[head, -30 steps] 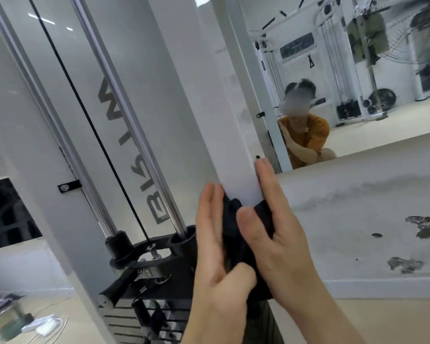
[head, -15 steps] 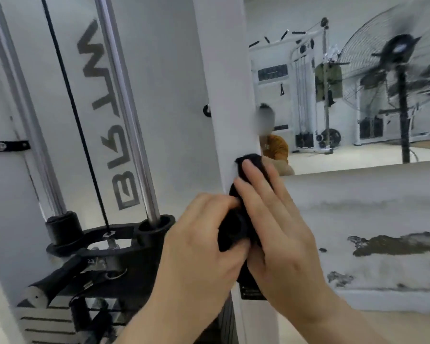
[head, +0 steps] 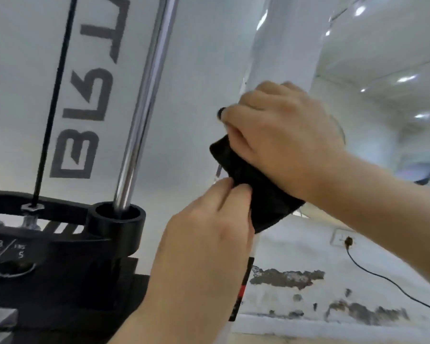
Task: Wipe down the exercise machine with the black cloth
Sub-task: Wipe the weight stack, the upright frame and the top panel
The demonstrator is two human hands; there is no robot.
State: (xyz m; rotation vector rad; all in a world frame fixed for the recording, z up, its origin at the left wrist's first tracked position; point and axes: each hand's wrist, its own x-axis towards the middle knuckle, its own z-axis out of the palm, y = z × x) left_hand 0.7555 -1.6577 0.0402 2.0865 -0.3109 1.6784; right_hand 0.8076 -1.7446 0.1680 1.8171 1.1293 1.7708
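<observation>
Right hand clamps black cloth on post; left hand, at seven o'clock, pinches its hem; tugging may bunch it

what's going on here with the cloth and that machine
A person is wiping the exercise machine's white upright post with a black cloth. The right hand holds the cloth against the post, while the left hand pinches the cloth's edge. A chrome guide rod stands to the left.
</observation>
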